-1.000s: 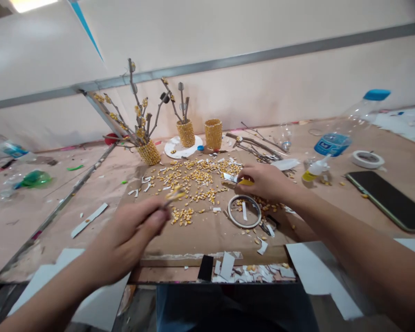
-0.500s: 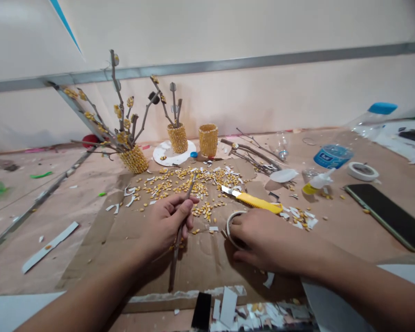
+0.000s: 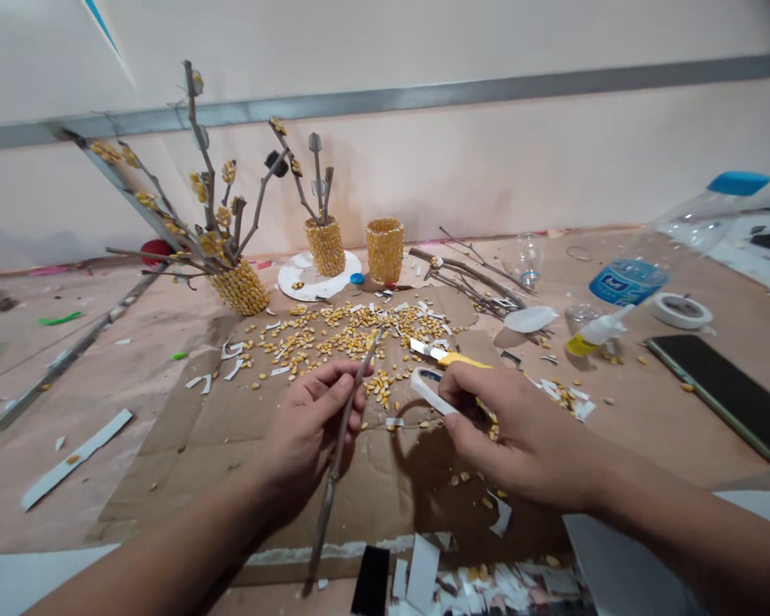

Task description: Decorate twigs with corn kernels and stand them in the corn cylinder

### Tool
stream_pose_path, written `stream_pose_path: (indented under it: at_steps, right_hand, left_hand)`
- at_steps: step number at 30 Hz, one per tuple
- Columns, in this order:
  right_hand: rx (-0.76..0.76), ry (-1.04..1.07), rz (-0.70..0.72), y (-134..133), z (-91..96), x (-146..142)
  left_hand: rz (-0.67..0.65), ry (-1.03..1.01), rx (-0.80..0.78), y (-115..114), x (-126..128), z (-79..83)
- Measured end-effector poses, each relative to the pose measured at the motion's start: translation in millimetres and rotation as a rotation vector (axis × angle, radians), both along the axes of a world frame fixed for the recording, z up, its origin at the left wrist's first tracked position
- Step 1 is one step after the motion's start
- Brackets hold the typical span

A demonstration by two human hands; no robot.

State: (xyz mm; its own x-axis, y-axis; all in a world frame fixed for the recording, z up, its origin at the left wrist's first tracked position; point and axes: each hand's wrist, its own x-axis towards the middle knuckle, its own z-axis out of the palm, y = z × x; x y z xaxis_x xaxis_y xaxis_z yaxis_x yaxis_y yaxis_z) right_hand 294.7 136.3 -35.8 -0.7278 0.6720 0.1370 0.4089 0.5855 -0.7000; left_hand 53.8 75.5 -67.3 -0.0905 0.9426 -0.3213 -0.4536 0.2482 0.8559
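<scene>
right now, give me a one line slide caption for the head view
Left hand holding a twig, right hand holding a tape roll, corn kernels scattered on cardboard.

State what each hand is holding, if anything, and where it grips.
The left hand holds a stick partway along, toward its far end, between thumb and fingers; the right hand holds a tape roll by its ring's right side.

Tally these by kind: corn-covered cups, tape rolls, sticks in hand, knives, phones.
Corn-covered cups: 3
Tape rolls: 2, one in the right hand
Stick in the left hand: 1
Yellow knife: 1
Phone: 1
Total: 8
</scene>
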Motion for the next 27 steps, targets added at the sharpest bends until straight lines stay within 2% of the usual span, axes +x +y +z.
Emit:
stream_pose_path:
  at_steps: [5, 12, 19, 27]
  right_hand:
    - [-0.014, 0.175, 0.062, -3.4, -7.0, -2.5]
    - [0.12, 0.277, 0.112, -0.9, -26.3, -9.1]
    - [0.132, 0.286, 0.087, -0.7, -29.2, -8.7]
    - [0.247, 0.358, 0.065, -3.9, -29.0, -10.3]
  left_hand:
    - [-0.007, -0.051, 0.1, -0.4, 3.0, -4.0]
    - [-0.101, -0.078, 0.153, -1.3, 2.6, -9.5]
    - [-0.12, -0.032, 0.049, -3.8, 3.3, -4.9]
    - [-0.137, 0.048, 0.057, -11.7, 8.0, -0.2]
